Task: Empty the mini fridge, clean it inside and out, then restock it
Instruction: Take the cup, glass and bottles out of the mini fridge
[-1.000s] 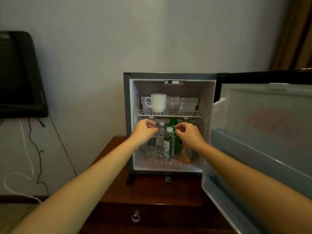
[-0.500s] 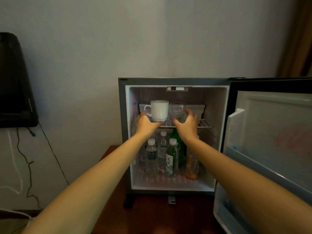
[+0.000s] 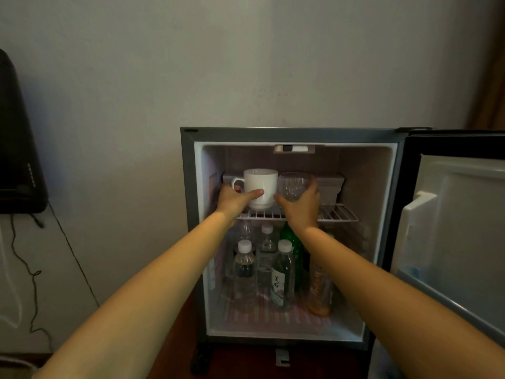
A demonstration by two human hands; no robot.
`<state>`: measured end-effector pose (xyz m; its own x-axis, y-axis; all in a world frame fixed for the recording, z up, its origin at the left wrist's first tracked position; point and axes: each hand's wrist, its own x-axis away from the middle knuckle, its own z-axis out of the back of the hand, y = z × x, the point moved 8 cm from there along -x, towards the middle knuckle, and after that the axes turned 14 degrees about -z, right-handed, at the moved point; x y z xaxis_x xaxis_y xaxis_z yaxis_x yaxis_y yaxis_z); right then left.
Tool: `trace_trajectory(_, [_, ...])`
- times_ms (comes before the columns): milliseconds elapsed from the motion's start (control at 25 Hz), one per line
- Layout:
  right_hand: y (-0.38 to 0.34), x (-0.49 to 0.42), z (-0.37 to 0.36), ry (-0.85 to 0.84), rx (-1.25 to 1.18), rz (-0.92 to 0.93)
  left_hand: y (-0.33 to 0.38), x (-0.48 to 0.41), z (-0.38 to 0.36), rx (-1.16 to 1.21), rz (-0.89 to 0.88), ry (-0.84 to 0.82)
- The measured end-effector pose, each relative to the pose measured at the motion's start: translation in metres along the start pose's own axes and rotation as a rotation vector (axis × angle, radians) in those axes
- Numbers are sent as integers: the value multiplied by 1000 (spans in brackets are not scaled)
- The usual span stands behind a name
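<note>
The grey mini fridge stands open in front of me, its door swung out to the right. On the wire shelf sit a white mug and a clear glass. My left hand wraps the mug, fingers at its handle, thumb across its front. My right hand cups the glass from below and from the right. Below the shelf stand several clear water bottles, a green bottle and an orange drink bottle.
The fridge rests on a dark wooden cabinet. A black television hangs on the wall at the left, with cables trailing down beneath it. A brown curtain shows at the far right.
Both hands rose from the bottles below to the wire shelf and closed around the mug and the glass. The camera came closer to the fridge.
</note>
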<state>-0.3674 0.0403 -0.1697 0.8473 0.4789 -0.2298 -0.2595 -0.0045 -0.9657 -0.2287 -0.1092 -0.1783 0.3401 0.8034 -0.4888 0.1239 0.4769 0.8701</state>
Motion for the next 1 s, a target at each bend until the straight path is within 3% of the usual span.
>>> trace_trajectory(240, [2,-8,-4,-2,-15,-17,6,-1,-4,68,-5,-35])
trace_trajectory(440, [1,2,9,54,-139,21,30,18,5,-100,-143,112])
trace_trajectory(600, [-2,32,31,56,-216,84,47,52,10,-145,-234,105])
trace_trajectory(800, [-2,99,56,-16,-199,236,69,123,37,-90,-341,97])
trace_trajectory(1000, [-3,163,39,-253,-95,315,64,182,104,-25,-332,166])
